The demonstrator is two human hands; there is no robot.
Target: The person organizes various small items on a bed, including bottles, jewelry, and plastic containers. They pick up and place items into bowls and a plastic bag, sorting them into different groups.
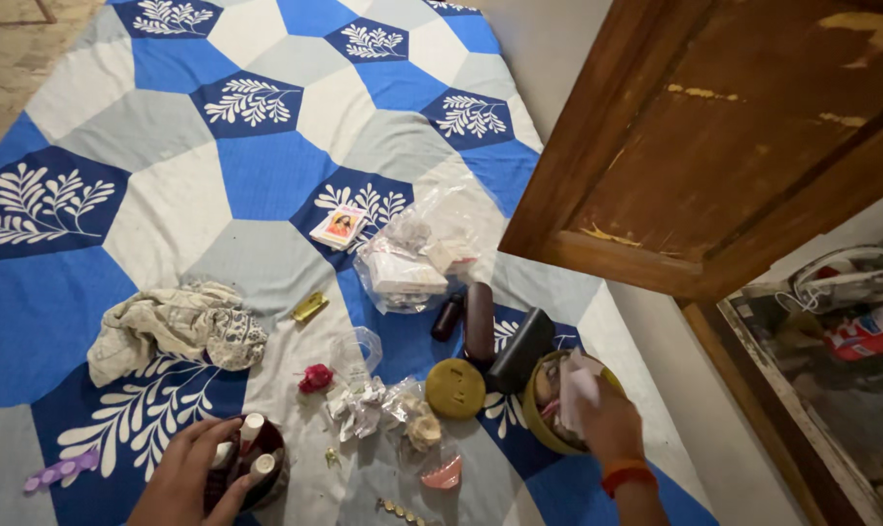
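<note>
My left hand (190, 477) rests on a dark round container (257, 468) that holds small white-capped bottles, near the bottom edge of the bed. Over at the right, my right hand (605, 421) grips folded white papers (580, 385) inside a round olive-yellow tin (541, 424). The tin's round lid (455, 388) lies just left of it. The right wrist wears an orange and red band (626, 474).
A blue, grey and white hexagon bedspread (266, 175) carries a crumpled cloth (174, 326), a plastic bag of packets (407, 268), a small picture card (339, 226), dark cases (495, 336), a red trinket (315, 378) and crumpled wrappers (359, 404). An open wooden door (734, 136) stands on the right.
</note>
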